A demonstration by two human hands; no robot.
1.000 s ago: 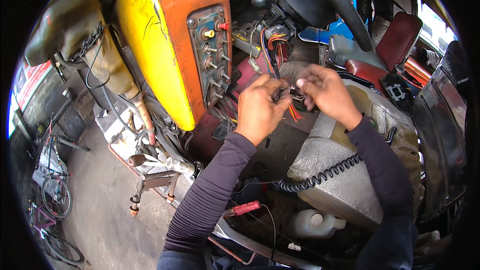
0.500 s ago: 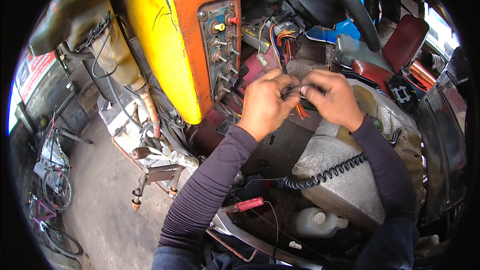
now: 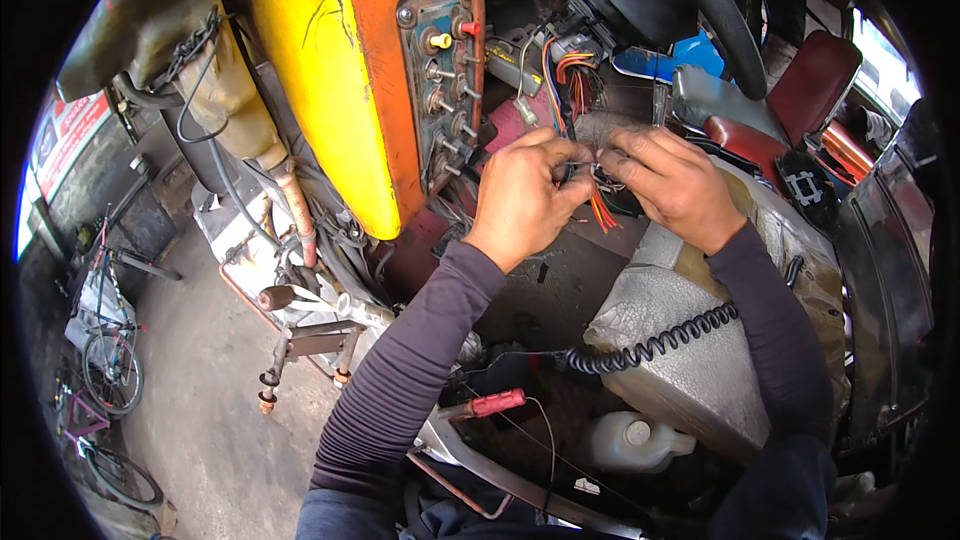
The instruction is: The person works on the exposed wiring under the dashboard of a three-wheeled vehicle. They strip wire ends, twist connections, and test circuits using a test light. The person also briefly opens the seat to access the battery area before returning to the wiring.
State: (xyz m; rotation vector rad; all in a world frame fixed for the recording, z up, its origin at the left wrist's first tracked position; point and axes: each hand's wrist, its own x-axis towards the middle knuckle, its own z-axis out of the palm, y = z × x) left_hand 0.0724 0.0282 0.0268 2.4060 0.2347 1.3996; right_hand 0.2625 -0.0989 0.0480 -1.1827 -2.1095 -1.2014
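Note:
My left hand (image 3: 525, 195) is closed, its thumb and fingertips pinched on a thin dark wire. Close against it, my right hand (image 3: 685, 185) has its fingers bent and their tips on the same dark wiring; the exact join is hidden by the fingers. Below the fingertips hang the cut ends of orange and red wires (image 3: 602, 212). Behind the hands, a bundle of coloured wires (image 3: 575, 80) runs down from the steering column, and a pale connector (image 3: 525, 110) dangles beside it.
An orange panel with a toggle switch plate (image 3: 445, 90) stands to the left. The steering wheel (image 3: 715, 20) is at the far right. A silver-covered housing (image 3: 660, 310) with a black coiled cord (image 3: 655, 345) lies under my right forearm. Nearer are a red-handled tool (image 3: 495, 403) and a whitish jug (image 3: 635, 440).
My right hand's fingers have stretched out and shifted over the wiring. My left hand has moved slightly left, its pinch kept close to the right fingertips.

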